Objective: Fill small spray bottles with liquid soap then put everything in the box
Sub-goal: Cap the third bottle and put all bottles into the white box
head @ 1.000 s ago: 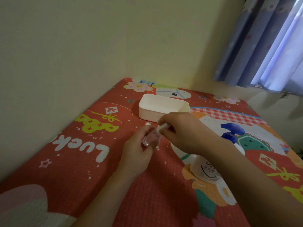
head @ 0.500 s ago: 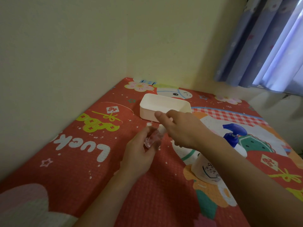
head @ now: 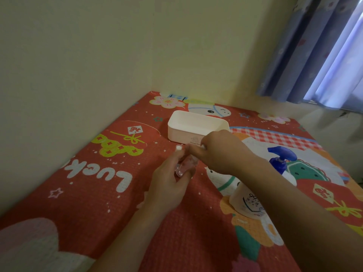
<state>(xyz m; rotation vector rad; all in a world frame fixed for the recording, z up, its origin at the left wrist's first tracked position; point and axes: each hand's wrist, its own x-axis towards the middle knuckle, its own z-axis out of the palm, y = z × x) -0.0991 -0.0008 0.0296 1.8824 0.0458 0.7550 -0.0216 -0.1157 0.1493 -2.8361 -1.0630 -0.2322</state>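
Note:
My left hand [head: 170,181] is shut around a small clear spray bottle [head: 185,165], holding it tilted above the red mat. Over the bottle's top, my right hand [head: 220,152] pinches a small white piece, the spray head, which its fingers mostly hide. A white rectangular box [head: 196,127] stands open just behind both hands. To the right, partly under my right forearm, sits the soap pump bottle [head: 261,185], white with a blue pump head. A tiny white cap [head: 178,147] lies on the mat in front of the box.
The red cartoon-print mat [head: 94,173] sits in a corner with yellow walls on the left and at the back. A blue curtain [head: 322,52] hangs at the upper right.
My right hand has shifted a little over the bottle's top and closed its fingers on the white piece. The left hand keeps its hold on the bottle.

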